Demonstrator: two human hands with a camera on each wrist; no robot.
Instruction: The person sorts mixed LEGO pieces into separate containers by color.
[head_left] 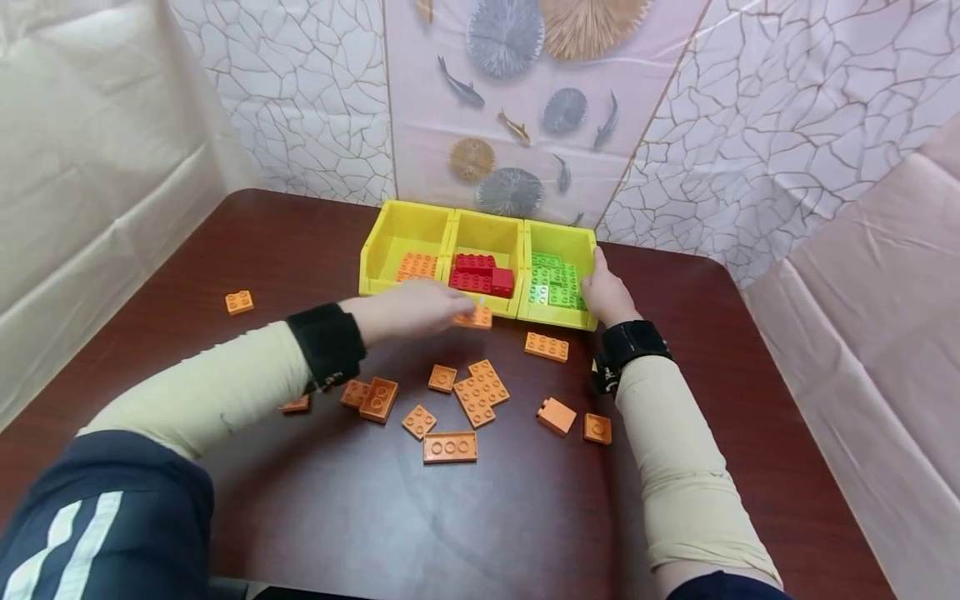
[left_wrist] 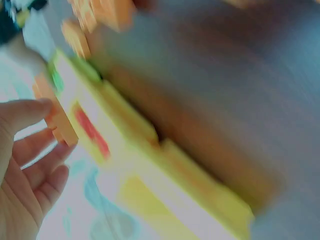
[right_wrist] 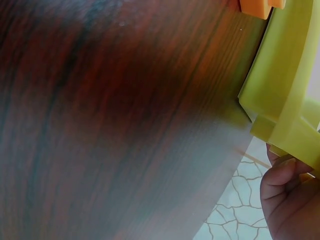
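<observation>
My left hand [head_left: 411,308] pinches an orange toy building brick [head_left: 474,317] between thumb and fingers, in front of the middle yellow bin [head_left: 480,305]. In the left wrist view the thumb lies across the side of that brick [left_wrist: 54,112]. At the right end of the row, my right hand [head_left: 609,292] grips the outer wall of the right yellow bin [head_left: 557,316], its fingers curled at the edge in the right wrist view. Green bricks [head_left: 555,279] lie in this bin, red bricks [head_left: 482,275] in the middle one, and orange bricks [head_left: 417,266] in the left yellow bin [head_left: 411,218].
Several loose orange bricks are scattered over the dark wooden table [head_left: 337,508], among them a long brick [head_left: 450,447], one [head_left: 547,347] before the right bin and one [head_left: 239,302] at the far left. Patterned cloth [head_left: 300,92] hangs behind the table.
</observation>
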